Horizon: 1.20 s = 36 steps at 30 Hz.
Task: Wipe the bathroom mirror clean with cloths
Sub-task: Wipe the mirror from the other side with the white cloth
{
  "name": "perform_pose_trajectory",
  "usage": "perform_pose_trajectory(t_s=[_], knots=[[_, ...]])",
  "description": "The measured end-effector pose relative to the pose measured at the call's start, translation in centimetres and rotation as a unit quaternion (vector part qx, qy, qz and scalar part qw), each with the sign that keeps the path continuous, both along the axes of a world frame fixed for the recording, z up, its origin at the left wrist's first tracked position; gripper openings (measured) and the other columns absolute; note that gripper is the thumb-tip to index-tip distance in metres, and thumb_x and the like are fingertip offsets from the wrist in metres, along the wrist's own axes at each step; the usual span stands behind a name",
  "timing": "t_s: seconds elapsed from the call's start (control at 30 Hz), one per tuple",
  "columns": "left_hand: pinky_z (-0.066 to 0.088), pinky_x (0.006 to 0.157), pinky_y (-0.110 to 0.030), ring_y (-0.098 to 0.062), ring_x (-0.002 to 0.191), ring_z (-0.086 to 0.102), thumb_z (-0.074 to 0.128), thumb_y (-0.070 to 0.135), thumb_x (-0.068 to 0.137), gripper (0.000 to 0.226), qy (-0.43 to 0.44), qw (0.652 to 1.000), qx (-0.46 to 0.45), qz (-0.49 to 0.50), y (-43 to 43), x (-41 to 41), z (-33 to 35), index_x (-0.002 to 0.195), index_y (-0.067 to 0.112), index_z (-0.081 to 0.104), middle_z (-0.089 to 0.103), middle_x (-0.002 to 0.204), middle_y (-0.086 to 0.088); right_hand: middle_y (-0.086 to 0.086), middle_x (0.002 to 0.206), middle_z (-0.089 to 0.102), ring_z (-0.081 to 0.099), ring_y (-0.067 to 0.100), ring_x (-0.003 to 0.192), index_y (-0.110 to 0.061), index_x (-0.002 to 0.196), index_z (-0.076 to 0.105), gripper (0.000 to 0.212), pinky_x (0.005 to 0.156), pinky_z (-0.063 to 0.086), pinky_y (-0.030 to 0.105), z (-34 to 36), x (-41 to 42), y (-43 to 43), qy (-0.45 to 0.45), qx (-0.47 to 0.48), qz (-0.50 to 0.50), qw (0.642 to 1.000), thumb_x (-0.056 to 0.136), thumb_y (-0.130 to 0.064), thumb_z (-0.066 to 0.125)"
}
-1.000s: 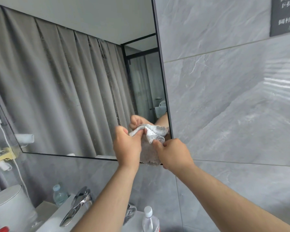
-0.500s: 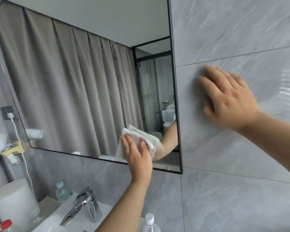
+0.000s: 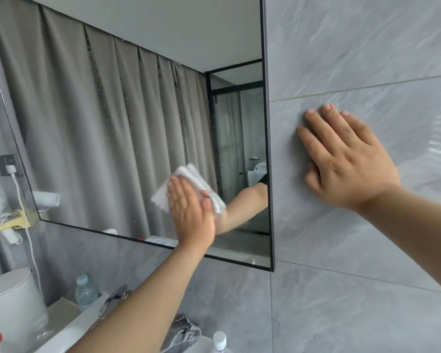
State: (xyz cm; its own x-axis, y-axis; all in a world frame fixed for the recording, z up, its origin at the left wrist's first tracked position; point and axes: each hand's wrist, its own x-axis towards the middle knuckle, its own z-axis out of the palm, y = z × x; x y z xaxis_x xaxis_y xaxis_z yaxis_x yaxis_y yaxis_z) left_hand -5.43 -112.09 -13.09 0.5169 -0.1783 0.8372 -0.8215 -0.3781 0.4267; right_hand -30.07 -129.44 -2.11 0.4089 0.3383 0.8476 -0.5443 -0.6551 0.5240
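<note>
1. Since half a second ago, the left hand (image 3: 191, 212) has slid the white cloth (image 3: 189, 174) higher up the mirror (image 3: 112, 123), away from its bottom edge. The right hand (image 3: 346, 161) has stayed on the wall.
2. Grey tiled wall (image 3: 367, 276) lies right of and below the mirror.
3. The mirror is black-edged, reflects grey curtains, and its glass is speckled with spots.
4. Right hand: fingers straight and slightly spread, palm flat on a tile just right of the mirror's edge.
5. Left hand: fingers straight and together, pressing the folded white cloth against the glass near the mirror's lower right corner.
6. A crumpled grey cloth (image 3: 182, 335) lies below the mirror.
</note>
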Motion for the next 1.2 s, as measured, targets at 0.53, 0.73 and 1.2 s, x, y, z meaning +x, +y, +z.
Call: perform_pose_trajectory(t_s=[0.53, 0.73, 1.2], knots=[[-0.014, 0.121, -0.025, -0.011, 0.151, -0.015, 0.02, 0.037, 0.105, 0.065, -0.086, 0.996, 0.009, -0.019, 0.9, 2.6, 7.7, 0.157, 0.009, -0.005, -0.009, 0.165, -0.007, 0.022, 0.15, 0.044, 0.039, 0.043, 0.14, 0.0, 0.139, 0.051, 0.059, 0.116, 0.031, 0.053, 0.1, 0.0, 0.2, -0.004, 0.001, -0.01, 1.0, 0.088, -0.027, 0.039], [-0.003, 0.124, -0.035, -0.023, 0.154, -0.002, 0.026, 0.034, 0.108, 0.063, 0.191, 0.962, -0.193, 0.012, 2.3, 6.3, 8.5, 0.157, 0.003, 0.004, 0.001, 0.167, -0.012, 0.022, 0.15, 0.044, 0.039, 0.043, 0.14, 0.0, 0.139, 0.051, 0.06, 0.116, 0.03, 0.052, 0.1, 0.1, 0.3, 0.0, 0.005, -0.016, 1.0, 0.088, -0.027, 0.037], [-0.014, 0.123, -0.036, -0.019, 0.151, -0.02, 0.02, 0.046, 0.103, 0.072, -0.278, 0.937, 0.209, -0.042, -1.1, -3.5, 4.9, 0.153, 0.017, -0.023, -0.028, 0.161, -0.005, 0.023, 0.149, 0.045, 0.04, 0.043, 0.139, 0.001, 0.139, 0.052, 0.06, 0.116, 0.031, 0.053, 0.1, 0.1, 0.3, -0.004, -0.002, -0.019, 1.0, 0.087, -0.027, 0.041]])
